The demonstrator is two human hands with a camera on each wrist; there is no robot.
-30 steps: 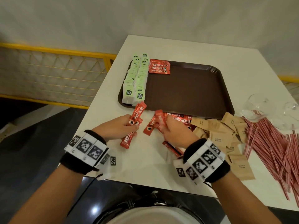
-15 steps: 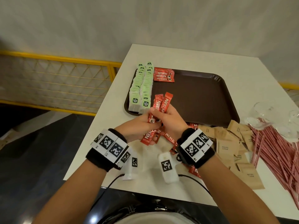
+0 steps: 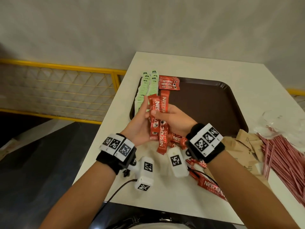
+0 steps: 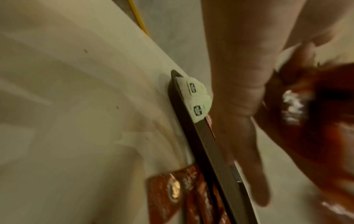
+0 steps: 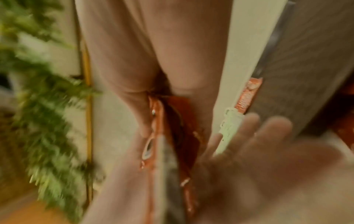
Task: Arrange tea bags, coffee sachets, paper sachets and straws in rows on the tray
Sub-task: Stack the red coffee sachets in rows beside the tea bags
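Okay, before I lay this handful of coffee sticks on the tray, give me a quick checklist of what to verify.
1. Coffee sachets in hand gathered: ok, between left hand and right hand.
2. Ends squared up: not ok, they fan unevenly.
3. Bare tray below the laid sachets: ok.
4. Tea bags in rows: ok.
5. Loose sachets remain on the table: ok.
6. All face the same way: cannot tell.
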